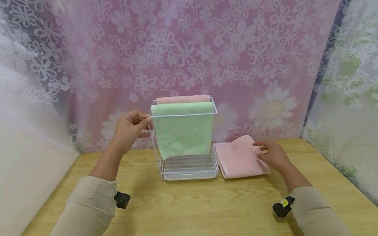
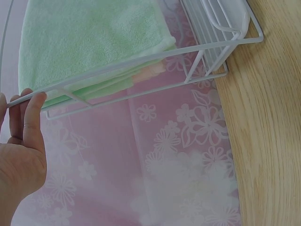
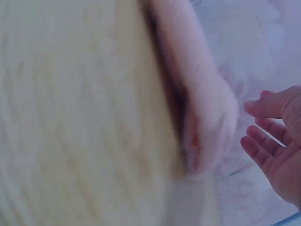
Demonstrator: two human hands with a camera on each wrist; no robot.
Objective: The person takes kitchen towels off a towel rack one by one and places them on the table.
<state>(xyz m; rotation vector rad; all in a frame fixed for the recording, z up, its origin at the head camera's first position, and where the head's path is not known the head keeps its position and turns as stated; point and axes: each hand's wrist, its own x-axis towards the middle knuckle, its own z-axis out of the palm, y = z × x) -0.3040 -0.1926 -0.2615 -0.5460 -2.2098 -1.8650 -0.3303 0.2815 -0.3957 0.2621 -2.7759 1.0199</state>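
**My left hand (image 1: 128,129) pinches the upright white wire rack (image 1: 183,115); my right hand (image 1: 275,158) holds nothing**

At the left, a black wrist camera (image 1: 123,200) sits by my beige sleeve (image 1: 80,215). My left thumb and fingers are closed around the wire at the rack's upper left corner, thumb on the near side. Just right of that grip, a folded pale green terry towel (image 1: 185,133) hangs over the rack's top, with a folded pink towel (image 1: 182,99) showing behind it on the far side. Below them, a shallow white tray (image 1: 190,176) lies under the wires of the rack's base, on the light wood-grain table (image 1: 183,218).

Right of the rack, a loosely squared, folded pink cloth (image 1: 240,160) lies on the table, its left edge close beside the base; I cannot tell whether they touch. My right hand is at the cloth's right side, its fingers loosely bent and the thumb apart from them. The right wrist view shows a gap between my fingertips and the cloth, which lies to their left.
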